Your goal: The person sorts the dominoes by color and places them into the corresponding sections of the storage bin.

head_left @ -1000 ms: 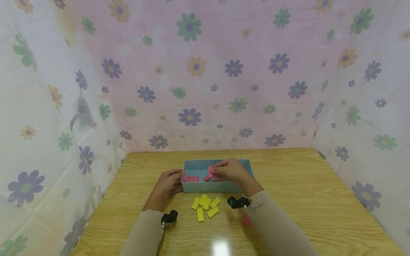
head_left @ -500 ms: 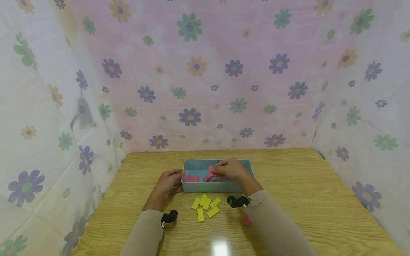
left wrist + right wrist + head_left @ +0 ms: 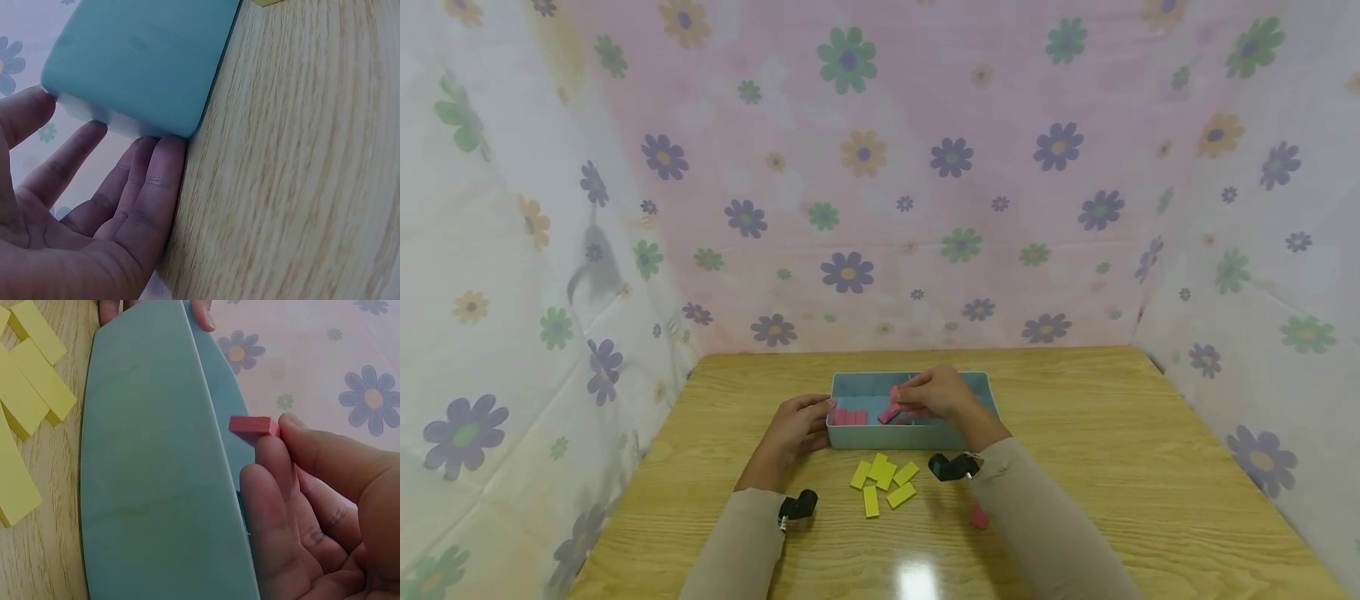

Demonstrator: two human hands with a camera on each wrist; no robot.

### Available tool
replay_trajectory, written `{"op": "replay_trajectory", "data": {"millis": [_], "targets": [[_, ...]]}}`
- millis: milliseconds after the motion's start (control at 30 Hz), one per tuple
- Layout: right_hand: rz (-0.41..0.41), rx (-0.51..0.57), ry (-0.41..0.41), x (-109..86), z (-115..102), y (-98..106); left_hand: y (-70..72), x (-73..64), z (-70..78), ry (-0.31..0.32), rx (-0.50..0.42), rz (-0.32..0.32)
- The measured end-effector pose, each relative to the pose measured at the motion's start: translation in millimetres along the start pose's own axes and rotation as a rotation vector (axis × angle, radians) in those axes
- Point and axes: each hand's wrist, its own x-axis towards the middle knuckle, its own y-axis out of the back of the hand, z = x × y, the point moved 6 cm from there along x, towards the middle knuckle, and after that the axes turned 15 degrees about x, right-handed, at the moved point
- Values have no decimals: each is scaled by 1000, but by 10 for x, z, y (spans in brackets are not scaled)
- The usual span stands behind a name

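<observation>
A light blue box (image 3: 887, 438) with a divider stands on the wooden table. My left hand (image 3: 793, 425) holds its left end, the thumb over the rim and the fingertips against the outer wall. In the right wrist view, the thumb and index finger of my right hand (image 3: 312, 506) pinch a pink wooden block (image 3: 250, 425) above the box's opening. Under that hand, a second pink block (image 3: 887, 414) lies tilted inside the box. Several pink blocks (image 3: 852, 417) form a row in the left front corner. My right fingers hide part of the box's right compartment.
Several yellow blocks (image 3: 883, 477) lie loosely in front of the box, some overlapping. Another pink piece (image 3: 978, 516) is on the table, partly covered by the right sleeve. Flowered cloth (image 3: 917, 208) surrounds the table at the back and sides.
The head view has shifted very slightly. Both hands keep almost the same places, the left at the box's end and the right pinching the pink block over the box.
</observation>
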Motion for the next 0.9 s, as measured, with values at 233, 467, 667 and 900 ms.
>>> {"op": "replay_trajectory", "data": {"millis": [233, 467, 667, 900], "targets": [[44, -51, 9, -3, -36, -4, -11, -21, 13, -15, -4, -9], [71, -72, 24, -18, -47, 29, -8, -30, 22, -10, -10, -20], [74, -102, 28, -10, -40, 57, -2, -5, 1, -11, -11, -8], [83, -77, 15, 12, -9, 86, -3, 22, -31, -21, -13, -1]]}}
